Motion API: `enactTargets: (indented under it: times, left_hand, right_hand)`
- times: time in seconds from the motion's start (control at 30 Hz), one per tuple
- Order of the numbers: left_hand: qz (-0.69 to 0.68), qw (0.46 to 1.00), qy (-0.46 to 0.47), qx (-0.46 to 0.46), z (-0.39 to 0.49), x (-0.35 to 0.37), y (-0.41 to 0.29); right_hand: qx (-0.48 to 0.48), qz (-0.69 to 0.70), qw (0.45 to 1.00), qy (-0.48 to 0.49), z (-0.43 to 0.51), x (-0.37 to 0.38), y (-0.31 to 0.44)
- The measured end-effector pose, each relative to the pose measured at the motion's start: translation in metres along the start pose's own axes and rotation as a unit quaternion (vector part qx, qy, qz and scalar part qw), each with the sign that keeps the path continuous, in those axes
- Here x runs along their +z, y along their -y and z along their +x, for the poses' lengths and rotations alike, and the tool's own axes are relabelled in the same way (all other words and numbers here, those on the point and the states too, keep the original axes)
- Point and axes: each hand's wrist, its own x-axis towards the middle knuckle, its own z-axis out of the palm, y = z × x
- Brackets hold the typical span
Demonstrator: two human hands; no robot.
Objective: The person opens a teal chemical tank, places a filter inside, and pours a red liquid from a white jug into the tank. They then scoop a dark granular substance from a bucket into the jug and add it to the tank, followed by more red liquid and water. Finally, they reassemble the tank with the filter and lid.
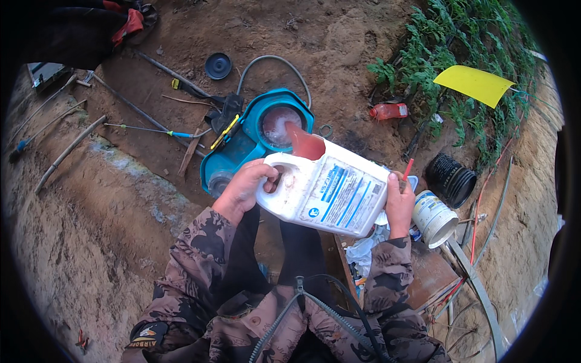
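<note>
My left hand (240, 188) grips the handle of a cut-open white plastic jug (313, 190) with a blue printed label. My right hand (399, 206) holds the jug's base end, and a thin red stick (407, 169) juts up by its fingers. The jug tips to the left, and a reddish liquid (306, 143) streams from its cut opening. That stream falls into the round filler opening of a teal backpack sprayer tank (252, 119), where foamy liquid (273, 129) shows. The sprayer rests on the soil before my legs.
A dark round lid (218, 66) and a spray lance (150, 129) lie on the soil. Right are a red plastic bottle (389, 111), a black pot (450, 180), a white bucket (433, 218) and leafy plants (435, 50) with a yellow card (474, 85). Hoses run along the right.
</note>
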Motion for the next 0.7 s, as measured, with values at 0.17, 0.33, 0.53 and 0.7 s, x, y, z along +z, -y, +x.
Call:
enactTargets:
  times: [0.17, 0.33, 0.53, 0.7]
  left_hand:
    - [0.001, 1.000, -0.006, 0.001, 0.000, 0.002, 0.000]
    - [-0.009, 1.000, 0.001, -0.001, 0.000, 0.001, 0.000]
    - [-0.014, 1.000, 0.001, 0.002, 0.003, -0.002, 0.002]
    - [-0.019, 1.000, 0.010, 0.009, 0.005, -0.003, 0.002]
  right_hand:
    - [-0.011, -0.007, 1.000, -0.010, -0.003, -0.003, 0.008]
    - [-0.029, 0.000, 1.000, -0.008, -0.004, -0.006, 0.013]
    - [-0.016, 0.025, 0.999, -0.024, -0.009, -0.008, 0.021]
    - [-0.033, -0.009, 0.998, -0.045, -0.013, -0.011, 0.030]
